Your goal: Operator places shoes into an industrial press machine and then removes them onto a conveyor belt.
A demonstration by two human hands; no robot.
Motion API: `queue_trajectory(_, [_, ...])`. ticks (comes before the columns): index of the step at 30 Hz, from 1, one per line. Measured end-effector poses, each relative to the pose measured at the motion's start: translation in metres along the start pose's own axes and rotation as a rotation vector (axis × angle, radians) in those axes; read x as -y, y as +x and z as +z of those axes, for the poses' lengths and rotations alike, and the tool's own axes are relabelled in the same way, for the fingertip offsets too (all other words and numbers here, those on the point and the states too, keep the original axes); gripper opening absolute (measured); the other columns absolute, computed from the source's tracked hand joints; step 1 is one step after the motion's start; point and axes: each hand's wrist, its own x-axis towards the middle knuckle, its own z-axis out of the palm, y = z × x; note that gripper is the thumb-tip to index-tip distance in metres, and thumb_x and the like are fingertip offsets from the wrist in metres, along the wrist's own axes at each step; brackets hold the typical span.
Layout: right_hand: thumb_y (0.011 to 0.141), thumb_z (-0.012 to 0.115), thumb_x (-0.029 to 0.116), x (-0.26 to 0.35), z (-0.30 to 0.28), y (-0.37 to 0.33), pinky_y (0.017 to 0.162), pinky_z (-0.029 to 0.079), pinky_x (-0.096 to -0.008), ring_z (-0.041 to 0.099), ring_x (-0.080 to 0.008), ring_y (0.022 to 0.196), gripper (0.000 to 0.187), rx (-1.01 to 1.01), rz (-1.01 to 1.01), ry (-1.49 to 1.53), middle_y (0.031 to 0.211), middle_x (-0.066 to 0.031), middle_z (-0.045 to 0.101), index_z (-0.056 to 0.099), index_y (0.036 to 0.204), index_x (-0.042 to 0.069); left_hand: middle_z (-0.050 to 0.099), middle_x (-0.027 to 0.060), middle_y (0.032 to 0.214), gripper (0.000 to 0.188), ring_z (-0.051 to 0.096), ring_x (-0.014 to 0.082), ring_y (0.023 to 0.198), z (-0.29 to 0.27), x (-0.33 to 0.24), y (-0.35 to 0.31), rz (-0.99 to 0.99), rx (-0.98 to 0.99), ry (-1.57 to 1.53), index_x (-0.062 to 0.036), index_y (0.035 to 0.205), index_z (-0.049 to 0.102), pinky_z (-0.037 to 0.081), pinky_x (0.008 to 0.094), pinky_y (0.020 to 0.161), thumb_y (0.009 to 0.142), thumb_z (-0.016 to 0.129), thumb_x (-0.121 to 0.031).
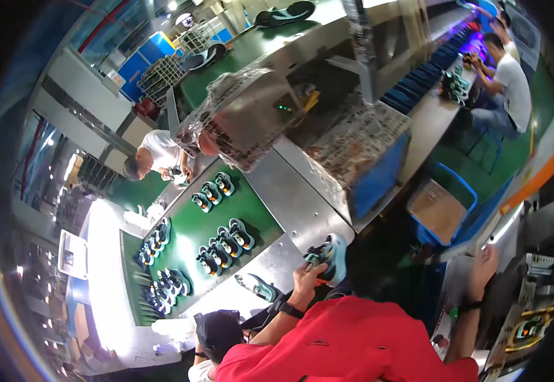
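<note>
My left hand (309, 284), with a dark band on its wrist, grips a sneaker (331, 260) at its dark upper; the pale blue sole faces right. The sneaker is held off the metal edge of the work line. Out to the right, my right hand (484, 266) is raised beside a metal machine (543, 223). That hand is blurred, so its fingers and any hold are unclear. A single pale teal shoe (259, 288) lies on the metal surface left of my left hand. Several sneakers (226, 245) stand in rows on the green belt (261, 219) beyond it.
A plastic-wrapped machine (245, 118) stands across the belt line. A person in a dark cap (218, 334) is close by my left arm. Another person (159, 153) works across the belt. A brown-seated chair (441, 210) stands at right; people (509, 89) sit at the far bench.
</note>
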Motion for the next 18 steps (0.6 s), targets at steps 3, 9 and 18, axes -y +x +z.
queue_trajectory(3, [0.094, 0.058, 0.008, 0.136, 0.019, 0.105, 0.081, 0.048, -0.0305, 0.061, -0.0177, 0.091, 0.015, 0.036, -0.187, 0.497, 0.097, -0.0096, 0.062, 0.060, 0.108, 0.002, 0.068, 0.0171, 0.102, 0.038, 0.069, 0.0253, 0.086, -0.055, -0.012, 0.066, 0.010, -0.101, -0.121, 0.0121, 0.111, 0.059, 0.058, 0.0354, 0.079, 0.076, 0.073, 0.003])
queue_trajectory(9, [0.082, 0.064, -0.004, 0.467, 0.078, 0.240, 0.069, 0.047, -0.0263, 0.057, -0.0138, 0.075, 0.026, 0.155, -0.908, 0.400, 0.092, -0.0061, 0.065, 0.062, 0.108, 0.003, 0.069, 0.0128, 0.091, 0.026, 0.069, 0.0246, 0.074, -0.153, -0.058, 0.227, 0.224, -0.267, -0.154, 0.0034, 0.101, 0.065, 0.058, 0.0360, 0.064, 0.075, 0.068, 0.001])
queue_trajectory(18, [0.079, 0.067, 0.026, 0.805, 0.291, 0.320, 0.102, 0.041, -0.0394, 0.054, -0.0317, 0.121, 0.061, 0.257, -1.458, 0.013, 0.130, -0.0173, 0.057, 0.051, 0.134, 0.005, 0.069, 0.0210, 0.100, 0.059, 0.067, 0.0357, 0.093, -0.264, -0.158, 0.478, 0.270, -0.678, 0.233, -0.0013, 0.115, 0.062, 0.052, 0.0408, 0.084, 0.065, 0.076, -0.027])
